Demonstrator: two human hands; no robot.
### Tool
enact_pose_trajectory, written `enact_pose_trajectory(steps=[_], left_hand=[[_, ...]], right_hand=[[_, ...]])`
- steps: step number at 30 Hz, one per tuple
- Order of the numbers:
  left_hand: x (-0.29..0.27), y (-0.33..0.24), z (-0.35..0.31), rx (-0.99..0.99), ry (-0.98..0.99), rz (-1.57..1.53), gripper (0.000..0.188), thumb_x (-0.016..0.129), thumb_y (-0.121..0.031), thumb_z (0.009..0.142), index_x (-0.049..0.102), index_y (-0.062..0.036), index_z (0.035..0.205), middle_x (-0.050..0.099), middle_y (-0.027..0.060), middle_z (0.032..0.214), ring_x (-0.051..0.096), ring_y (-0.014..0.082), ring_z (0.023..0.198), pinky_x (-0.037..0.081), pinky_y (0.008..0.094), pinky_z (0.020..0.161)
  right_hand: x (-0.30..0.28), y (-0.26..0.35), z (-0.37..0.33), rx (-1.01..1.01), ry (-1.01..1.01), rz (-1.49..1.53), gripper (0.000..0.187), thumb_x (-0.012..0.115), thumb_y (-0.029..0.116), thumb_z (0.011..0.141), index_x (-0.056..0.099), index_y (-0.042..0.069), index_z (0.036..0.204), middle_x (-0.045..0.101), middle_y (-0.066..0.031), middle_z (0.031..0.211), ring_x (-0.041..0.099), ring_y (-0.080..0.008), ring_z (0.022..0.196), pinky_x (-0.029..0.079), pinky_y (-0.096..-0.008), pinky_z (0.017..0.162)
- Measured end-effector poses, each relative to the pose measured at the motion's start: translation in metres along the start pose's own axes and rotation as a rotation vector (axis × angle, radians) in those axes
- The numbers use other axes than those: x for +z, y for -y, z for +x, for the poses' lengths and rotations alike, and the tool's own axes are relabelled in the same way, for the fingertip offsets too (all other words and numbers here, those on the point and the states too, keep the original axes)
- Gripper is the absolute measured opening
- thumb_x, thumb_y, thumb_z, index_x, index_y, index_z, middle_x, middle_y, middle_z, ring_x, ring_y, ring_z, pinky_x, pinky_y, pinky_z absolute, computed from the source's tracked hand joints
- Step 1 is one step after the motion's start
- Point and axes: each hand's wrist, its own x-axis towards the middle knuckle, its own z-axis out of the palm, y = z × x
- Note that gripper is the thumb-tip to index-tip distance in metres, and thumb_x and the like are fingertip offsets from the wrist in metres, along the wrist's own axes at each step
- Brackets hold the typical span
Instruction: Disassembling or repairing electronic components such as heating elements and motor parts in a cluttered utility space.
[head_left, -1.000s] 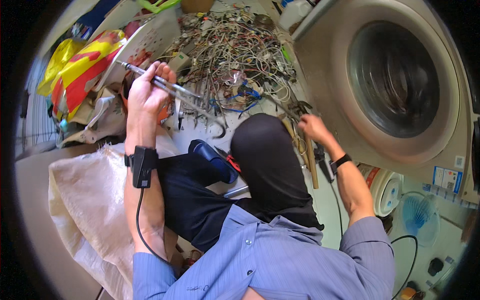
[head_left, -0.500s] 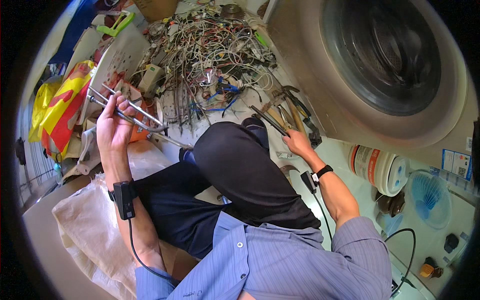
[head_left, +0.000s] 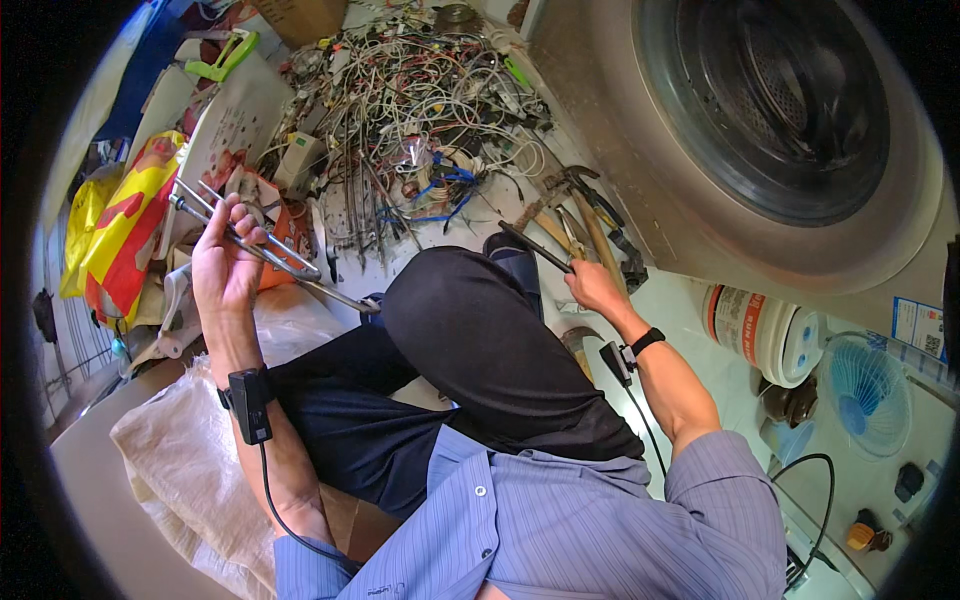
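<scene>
My left hand is raised at the left with its fingers closed around several thin metal rods. The rods slant down to the right, past the hand toward my knee, and one has a bent end. Right of my knee, my right hand grips a dark straight bar by one end, with the other end pointing up and left. Just beyond that hand lie tools on the floor: a hammer, wooden handles and what looks like pliers.
A large heap of tangled wires covers the floor ahead. At the right stands a front-loading washing machine, with a white bucket and a blue fan nearer. Bags and a white sack are at the left.
The rods in my left hand have turned a little, their lower parts now closer together. The bar in my right hand has swung slightly. Both hands keep their hold.
</scene>
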Motion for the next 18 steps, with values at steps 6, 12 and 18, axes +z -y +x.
enact_pose_trajectory(steps=[6,12,18], left_hand=[[0.007,0.0,-0.001,-0.018,0.017,-0.018,0.022,0.051,-0.016,0.11,0.057,0.0033,0.119,0.052,0.0046,0.089,0.049,0.0155,0.076,0.043,0.029,0.066],[0.014,0.003,-0.004,0.005,-0.026,0.047,0.022,0.05,-0.017,0.11,0.057,0.0028,0.118,0.051,0.0036,0.087,0.047,0.0151,0.075,0.042,0.0282,0.065],[0.011,0.005,-0.003,-0.008,-0.011,0.031,0.023,0.05,-0.018,0.11,0.057,0.0022,0.119,0.051,0.0029,0.087,0.047,0.0145,0.074,0.041,0.0276,0.063]], right_hand=[[-0.008,0.008,-0.002,-0.01,-0.029,0.021,0.028,0.06,0.023,0.092,0.064,-0.005,0.094,0.067,-0.034,0.091,0.065,-0.0535,0.091,0.049,-0.0597,0.083],[-0.005,0.009,-0.008,-0.005,-0.044,0.077,0.028,0.06,0.022,0.092,0.064,-0.005,0.096,0.067,-0.0339,0.092,0.064,-0.0535,0.093,0.049,-0.06,0.084],[0.002,-0.017,-0.02,0.004,-0.094,0.114,0.028,0.059,0.023,0.093,0.064,-0.004,0.097,0.068,-0.0334,0.094,0.064,-0.053,0.094,0.049,-0.06,0.084]])
